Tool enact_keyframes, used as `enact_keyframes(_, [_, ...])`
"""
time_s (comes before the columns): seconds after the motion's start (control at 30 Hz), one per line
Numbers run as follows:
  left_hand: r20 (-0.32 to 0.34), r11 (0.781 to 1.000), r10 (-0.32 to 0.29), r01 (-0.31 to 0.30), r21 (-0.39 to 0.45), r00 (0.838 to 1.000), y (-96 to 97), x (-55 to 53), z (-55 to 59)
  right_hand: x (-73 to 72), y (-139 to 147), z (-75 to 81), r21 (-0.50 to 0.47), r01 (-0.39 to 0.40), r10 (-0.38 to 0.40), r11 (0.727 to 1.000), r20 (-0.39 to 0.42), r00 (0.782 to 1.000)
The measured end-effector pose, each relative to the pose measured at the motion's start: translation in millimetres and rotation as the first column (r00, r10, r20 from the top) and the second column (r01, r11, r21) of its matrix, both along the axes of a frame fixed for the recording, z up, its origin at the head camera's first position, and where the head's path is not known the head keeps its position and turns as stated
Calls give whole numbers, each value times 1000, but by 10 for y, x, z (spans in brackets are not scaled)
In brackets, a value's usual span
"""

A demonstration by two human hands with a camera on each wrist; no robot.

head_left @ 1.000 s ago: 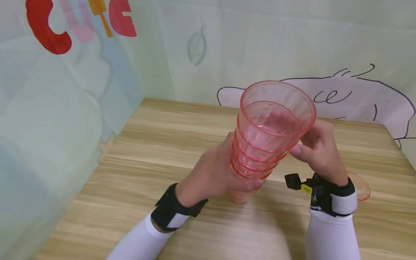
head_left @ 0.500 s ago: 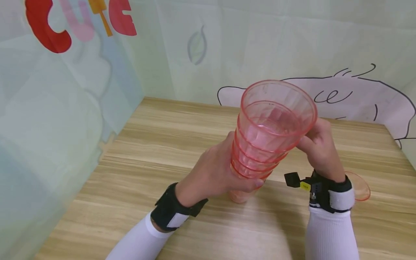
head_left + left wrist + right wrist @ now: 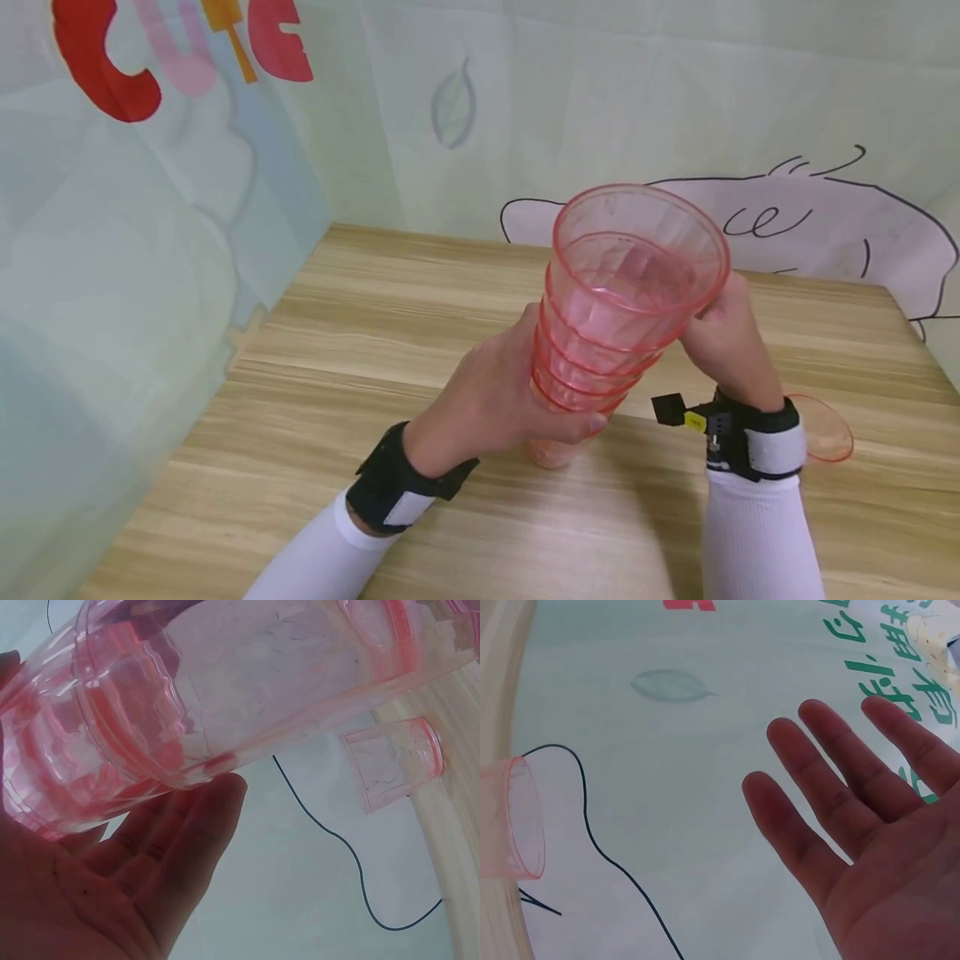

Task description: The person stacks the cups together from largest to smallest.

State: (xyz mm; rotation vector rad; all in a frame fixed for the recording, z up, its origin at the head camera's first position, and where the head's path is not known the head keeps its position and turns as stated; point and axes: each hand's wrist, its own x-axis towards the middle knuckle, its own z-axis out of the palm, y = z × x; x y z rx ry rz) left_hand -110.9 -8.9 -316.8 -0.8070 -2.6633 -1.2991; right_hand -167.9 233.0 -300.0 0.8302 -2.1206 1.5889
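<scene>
My left hand [image 3: 502,392] grips a tilted stack of clear pink plastic cups [image 3: 592,358], nested one in another with the widest mouth facing up. Its thumb crosses the near side low on the stack. In the left wrist view the ribbed cup stack [image 3: 255,682] lies across the palm and fingers. My right hand [image 3: 727,333] is beside and partly behind the top rim, where its fingers are hidden in the head view. In the right wrist view the right hand [image 3: 885,817] shows several straight, spread fingers with nothing held.
A single pink cup [image 3: 828,429] stands on the wooden table [image 3: 360,333] at the right, partly covered by the right wrist. Printed cloth [image 3: 420,167] hangs behind the table and along its left side.
My right hand has shifted a little left and away from me, further behind the stack's rim. Its thumb no longer shows clearly. The left hand and the stack stay almost still.
</scene>
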Motion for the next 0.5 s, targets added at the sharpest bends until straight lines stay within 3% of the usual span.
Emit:
enact_keyframes(0.27, [-7,1000,0,0,18,1000,-19,2,5,-36,-71,-16,67,73,-80,995,108,991])
enact_keyframes(0.5, [-15,999,-16,16,40,1000,-19,-5,-2,-129,-70,-120,147,87,-107,985,134,985])
